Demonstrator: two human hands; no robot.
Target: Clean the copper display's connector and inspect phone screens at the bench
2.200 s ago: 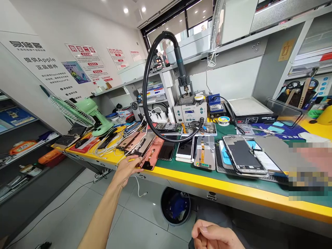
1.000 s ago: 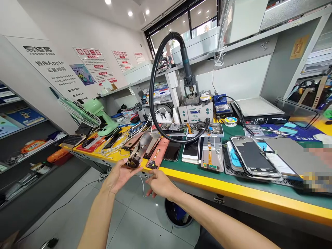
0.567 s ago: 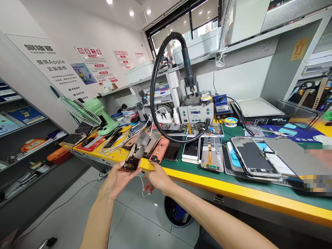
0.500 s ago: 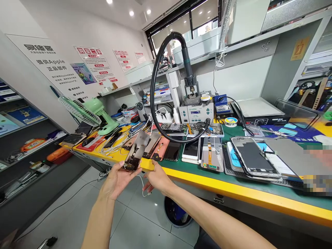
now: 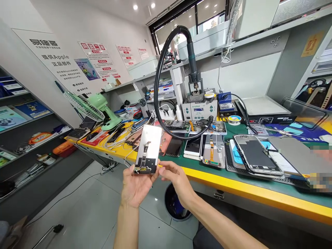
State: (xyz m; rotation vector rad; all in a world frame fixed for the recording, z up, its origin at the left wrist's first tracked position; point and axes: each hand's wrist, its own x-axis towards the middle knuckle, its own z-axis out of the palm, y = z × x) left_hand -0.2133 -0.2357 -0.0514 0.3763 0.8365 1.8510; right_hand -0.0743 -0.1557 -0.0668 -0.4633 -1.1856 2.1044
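A phone screen assembly (image 5: 153, 141), its shiny silver back with a black lower end and a flex cable facing me, stands tilted above the bench's front edge. My left hand (image 5: 138, 188) grips it by the lower end, palm up, with the thumb at its left side. Close against its lower right corner is my right hand (image 5: 176, 178), thumb and fingers drawn together; what they pinch, if anything, is hidden. A thin white cable (image 5: 126, 159) loops out to the left of the screen, and its end is out of sight.
On the bench lie several phone screens and phones (image 5: 214, 150), with a stack (image 5: 256, 155) at right. A hot-air station (image 5: 199, 110) with a black hose (image 5: 156, 83) stands behind. A green fan (image 5: 100, 107) is at left; a bin (image 5: 172, 204) sits below the yellow edge (image 5: 223, 182).
My left hand has brought the screen rightward and turned its silver back more toward me. My right hand has come up beside its lower corner. The cable end that hung below is now hidden.
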